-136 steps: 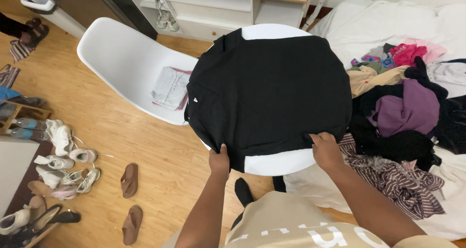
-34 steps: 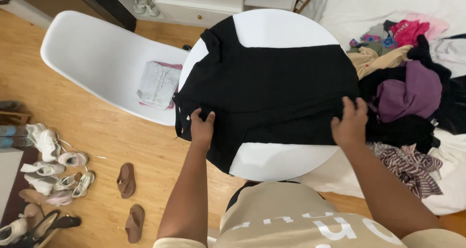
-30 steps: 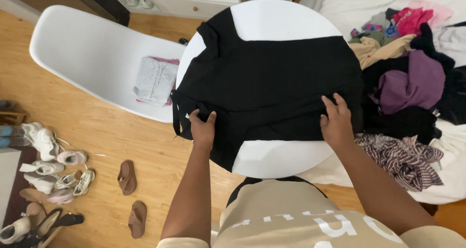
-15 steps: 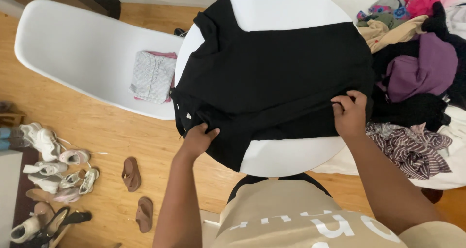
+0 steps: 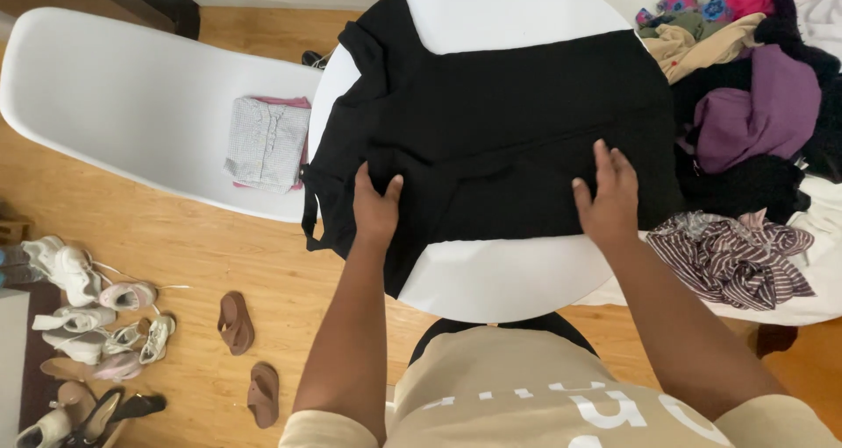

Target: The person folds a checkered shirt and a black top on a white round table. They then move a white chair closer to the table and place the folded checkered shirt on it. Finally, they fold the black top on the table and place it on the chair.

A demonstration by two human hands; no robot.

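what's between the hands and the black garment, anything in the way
Nothing visible. The left hand and right hand both lie flat, directly on the black garment spread over the round white table. The clothes pile lies off to the right.

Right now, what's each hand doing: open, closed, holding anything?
Left hand: open, fingers pressed on the black garment, gripping nothing.
Right hand: open, palm flat on the same garment, holding nothing.
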